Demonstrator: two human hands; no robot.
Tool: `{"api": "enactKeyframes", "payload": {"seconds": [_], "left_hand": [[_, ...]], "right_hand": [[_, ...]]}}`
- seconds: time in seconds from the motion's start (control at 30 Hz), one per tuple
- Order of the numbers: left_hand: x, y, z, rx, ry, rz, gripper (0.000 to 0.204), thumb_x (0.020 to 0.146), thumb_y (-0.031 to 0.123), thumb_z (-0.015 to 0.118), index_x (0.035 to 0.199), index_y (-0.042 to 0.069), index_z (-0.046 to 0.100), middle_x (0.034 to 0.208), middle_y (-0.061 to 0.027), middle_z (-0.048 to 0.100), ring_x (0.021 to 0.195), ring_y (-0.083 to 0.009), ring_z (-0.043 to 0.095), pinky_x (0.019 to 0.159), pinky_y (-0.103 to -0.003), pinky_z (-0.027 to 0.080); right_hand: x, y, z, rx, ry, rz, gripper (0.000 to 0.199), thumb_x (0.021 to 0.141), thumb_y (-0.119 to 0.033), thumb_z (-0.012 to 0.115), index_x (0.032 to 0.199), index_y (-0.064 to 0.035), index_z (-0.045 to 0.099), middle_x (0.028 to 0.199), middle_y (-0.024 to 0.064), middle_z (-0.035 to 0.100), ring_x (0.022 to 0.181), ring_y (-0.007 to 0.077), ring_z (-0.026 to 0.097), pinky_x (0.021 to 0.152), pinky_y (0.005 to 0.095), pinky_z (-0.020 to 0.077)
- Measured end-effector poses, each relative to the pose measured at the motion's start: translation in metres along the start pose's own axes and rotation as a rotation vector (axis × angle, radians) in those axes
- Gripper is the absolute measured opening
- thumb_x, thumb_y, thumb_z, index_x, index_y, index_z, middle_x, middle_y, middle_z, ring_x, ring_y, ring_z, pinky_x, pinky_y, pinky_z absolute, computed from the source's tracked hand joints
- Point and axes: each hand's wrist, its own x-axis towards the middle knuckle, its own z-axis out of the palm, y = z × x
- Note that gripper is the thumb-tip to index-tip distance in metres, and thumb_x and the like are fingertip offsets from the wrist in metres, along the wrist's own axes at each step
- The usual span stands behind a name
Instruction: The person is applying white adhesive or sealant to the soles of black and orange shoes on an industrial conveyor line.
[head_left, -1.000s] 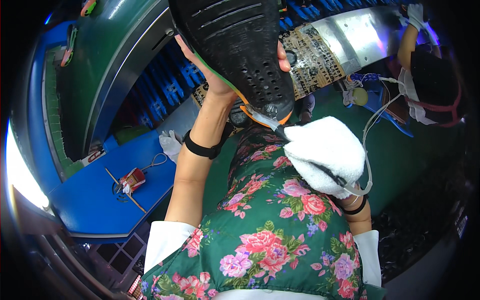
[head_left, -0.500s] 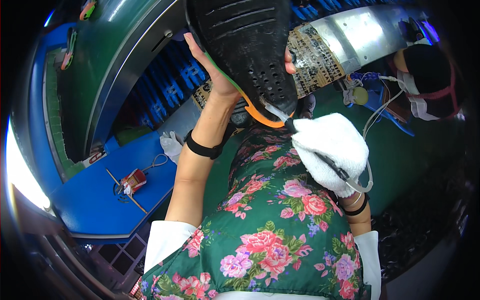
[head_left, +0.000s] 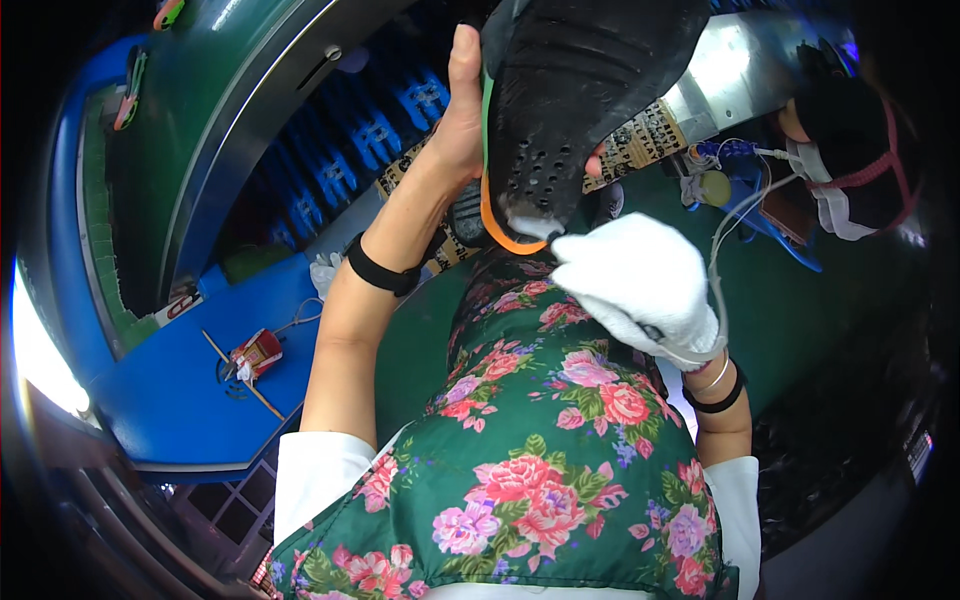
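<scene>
Orange rim (head_left: 509, 242) curves round the heel (head_left: 552, 208) of my shoe (head_left: 590, 85), which hangs at 1 o'clock, heel end towards me. My left hand (head_left: 463, 132), at 12, clasps it: thumb up the left side, a fingertip showing at the right, the rest hidden. At 3, my right hand (head_left: 632, 288), in a white glove (head_left: 645, 262), pinches a brush (head_left: 530, 228), its pale tip at the heel just inside that rim; the glove hides exactly how the fingers sit. For a neat pass, I'd judge light, even pressure best, tip laid low along the curve, left hand turning the shoe. Slack in the tube (head_left: 714, 268) should spare my wrist any tug.
</scene>
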Motion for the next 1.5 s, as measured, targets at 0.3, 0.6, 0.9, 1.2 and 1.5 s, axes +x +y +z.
{"api": "enactKeyframes", "payload": {"seconds": [0.3, 0.6, 0.9, 1.2, 1.5], "left_hand": [[-0.006, -0.002, -0.009, 0.137, -0.053, -0.185, 0.087, 0.093, 0.077, 0.039, 0.134, 0.003, 0.059, 0.119, -0.0199, 0.067, 0.105, -0.0214, 0.07, 0.083, -0.033, 0.062], [-0.005, -0.004, -0.003, 0.243, -0.093, -0.37, 0.084, 0.096, 0.073, 0.035, 0.14, 0.003, 0.047, 0.111, -0.0203, 0.067, 0.082, -0.0224, 0.075, 0.068, -0.031, 0.065], [-0.021, -0.03, -0.015, -0.47, 0.055, -0.291, 0.09, 0.096, 0.076, 0.025, 0.143, 0.003, 0.048, 0.123, -0.0191, 0.065, 0.095, -0.0351, 0.071, 0.085, -0.05, 0.06], [-0.064, -0.09, 0.005, -0.393, 0.248, -0.129, 0.041, 0.106, 0.03, 0.044, 0.132, 0.0, 0.057, 0.129, -0.0164, 0.063, 0.117, -0.0285, 0.062, 0.107, -0.046, 0.047], [-0.086, -0.068, 0.006, -0.627, 0.188, -0.228, 0.057, 0.106, 0.042, 0.042, 0.142, -0.002, 0.046, 0.138, -0.0256, 0.053, 0.125, -0.0397, 0.055, 0.103, -0.053, 0.052]], "right_hand": [[0.005, 0.01, -0.005, -0.018, -0.097, -0.091, 0.03, 0.07, -0.004, 0.082, 0.098, -0.0086, 0.076, 0.1, 0.0104, 0.076, 0.083, 0.027, 0.071, 0.073, 0.0361, 0.0559], [0.011, 0.018, -0.002, 0.041, -0.188, -0.024, 0.031, 0.073, -0.008, 0.08, 0.104, -0.0129, 0.077, 0.098, 0.0043, 0.076, 0.089, 0.0282, 0.071, 0.087, 0.0382, 0.0566], [0.004, 0.024, -0.013, 0.487, 0.241, 0.462, 0.019, 0.075, 0.006, 0.077, 0.093, -0.0006, 0.075, 0.096, 0.0126, 0.075, 0.088, 0.0207, 0.072, 0.08, 0.0319, 0.0563], [0.016, 0.025, -0.022, 0.021, 0.13, 0.102, 0.023, 0.074, 0.001, 0.077, 0.096, -0.0057, 0.075, 0.097, 0.011, 0.074, 0.084, 0.0275, 0.07, 0.075, 0.0354, 0.0552], [0.005, 0.014, -0.01, -0.002, 0.184, 0.115, 0.018, 0.074, 0.002, 0.079, 0.091, -0.0032, 0.075, 0.095, 0.0123, 0.075, 0.083, 0.0262, 0.071, 0.074, 0.0345, 0.0556]]}}
